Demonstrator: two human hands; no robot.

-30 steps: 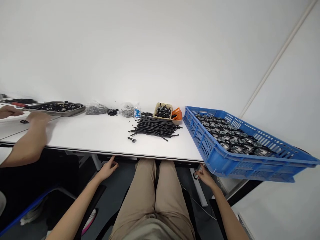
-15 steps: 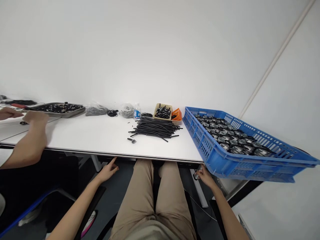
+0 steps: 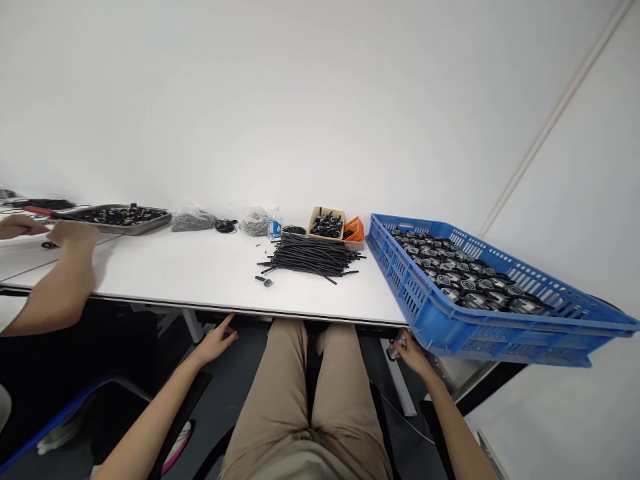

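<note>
My left hand is at the front edge of the white table, its index finger stretched up to the edge and the other fingers apart. Nothing is in it. By the table's right front corner, under the blue crate, is my right hand, its fingers extended towards the edge and holding nothing visible. A pile of black tubes lies on the tabletop in front of me. Left of its near side rests one small part with a black stem and a round grey end.
The crate holds rows of black and silver parts. A beige basket, an orange basket, a bottle and plastic bags stand along the wall. At left a co-worker's hands work near a metal tray.
</note>
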